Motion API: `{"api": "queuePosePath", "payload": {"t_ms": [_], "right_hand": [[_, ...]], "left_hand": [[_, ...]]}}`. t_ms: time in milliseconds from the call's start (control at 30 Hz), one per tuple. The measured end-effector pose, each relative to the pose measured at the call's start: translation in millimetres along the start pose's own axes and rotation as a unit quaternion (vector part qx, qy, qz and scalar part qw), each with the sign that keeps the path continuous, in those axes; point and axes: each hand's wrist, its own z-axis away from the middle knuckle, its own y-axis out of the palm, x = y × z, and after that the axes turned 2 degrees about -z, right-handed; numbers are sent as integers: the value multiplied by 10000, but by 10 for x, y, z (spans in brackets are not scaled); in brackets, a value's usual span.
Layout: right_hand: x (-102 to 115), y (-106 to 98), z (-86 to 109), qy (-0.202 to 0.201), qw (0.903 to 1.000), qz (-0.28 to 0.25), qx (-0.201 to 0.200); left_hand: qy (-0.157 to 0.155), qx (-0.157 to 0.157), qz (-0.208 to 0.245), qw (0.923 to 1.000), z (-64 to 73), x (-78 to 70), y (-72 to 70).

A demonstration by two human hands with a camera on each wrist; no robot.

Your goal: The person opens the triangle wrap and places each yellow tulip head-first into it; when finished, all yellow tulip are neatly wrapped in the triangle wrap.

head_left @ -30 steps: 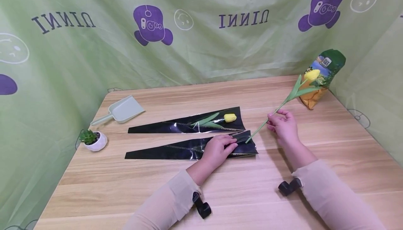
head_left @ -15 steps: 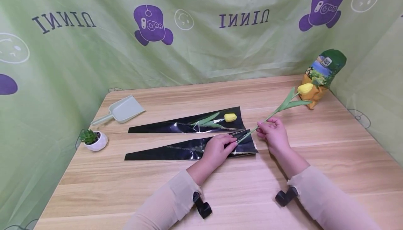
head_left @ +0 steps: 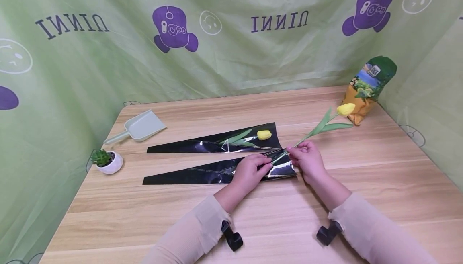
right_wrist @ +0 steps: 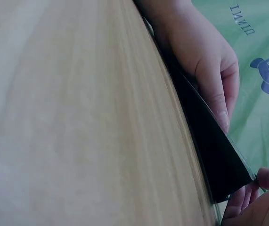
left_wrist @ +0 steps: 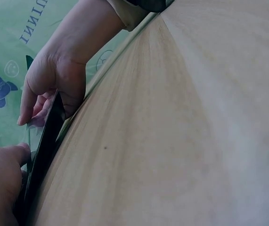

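Observation:
In the head view a yellow artificial tulip with green leaves slants down leftward, its stem's lower part over the mouth of the nearer black flower sleeve. The right hand pinches the stem between thumb and fingers, close to the sleeve's open end. Near that mouth the left hand holds the sleeve's upper film, thumb and fingertips by the stem's end. The right wrist view shows the left hand at the edge of the raised dark sleeve. Whether the stem tip lies under the film is hard to tell.
Behind lies a second black sleeve with a yellow tulip inside. A pale green dustpan and a small potted succulent stand at left. At the back right is a colourful bag. Green printed cloth surrounds the wooden table.
The right hand has moved left and slightly down with the tulip, bringing its stem farther over the nearer sleeve. The left hand stays in place.

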Motion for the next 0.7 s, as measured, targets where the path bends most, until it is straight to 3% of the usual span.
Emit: {"api": "queuePosePath", "payload": {"t_ms": [300, 700], "right_hand": [[-2, 3, 38, 28, 9998, 197, 98], [48, -107, 27, -253, 9996, -134, 30]], "left_hand": [[-52, 33, 11, 10000, -1, -9, -6], [-20, 44, -47, 10000, -1, 8, 6]]}}
